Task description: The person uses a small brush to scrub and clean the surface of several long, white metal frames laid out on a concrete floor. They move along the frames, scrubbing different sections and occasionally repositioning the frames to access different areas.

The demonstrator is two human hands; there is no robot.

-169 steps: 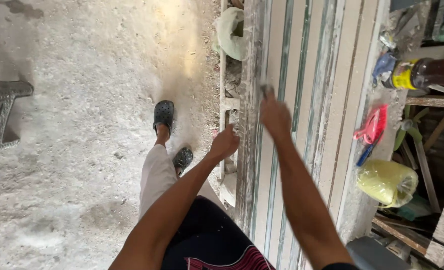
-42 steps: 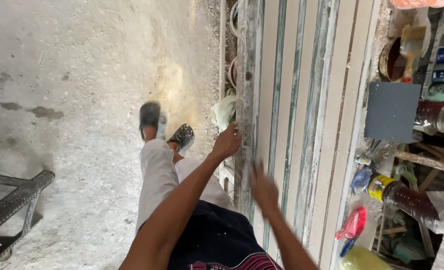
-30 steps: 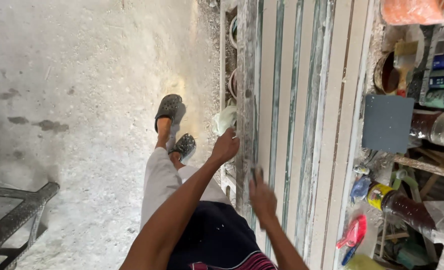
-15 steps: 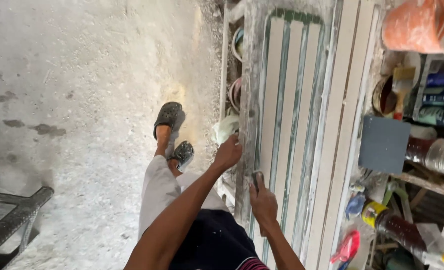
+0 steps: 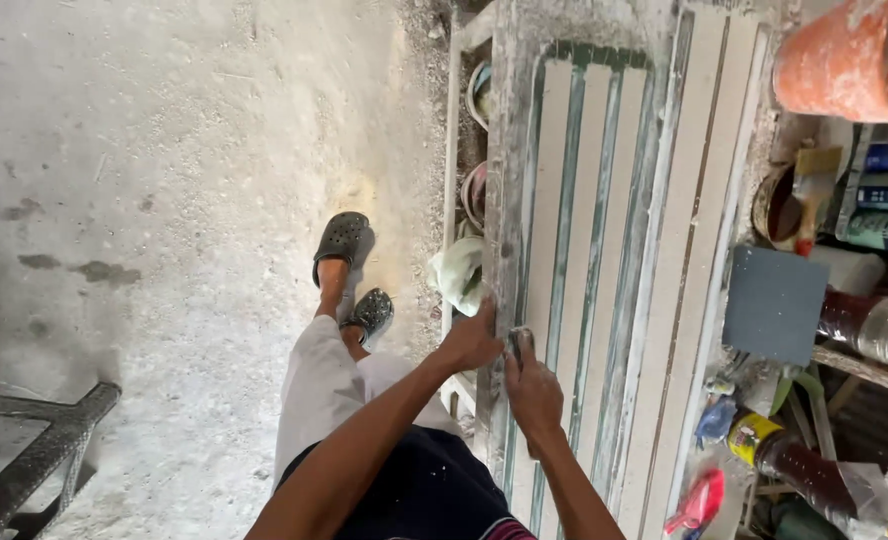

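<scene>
Two hands on the ribbed panel point(image 5: 604, 250): left hand point(image 5: 472, 343) gripping its edge, right hand point(image 5: 532, 390) clutching a small sanding block point(image 5: 517, 343).

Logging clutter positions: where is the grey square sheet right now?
In the head view the grey square sheet lies right of the slatted panel, below the orange bucket and beside a clear bottle.

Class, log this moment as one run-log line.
left hand: gripping panel edge | right hand: pressing small sanding block on grooved panel | stance: standing beside bench
</scene>
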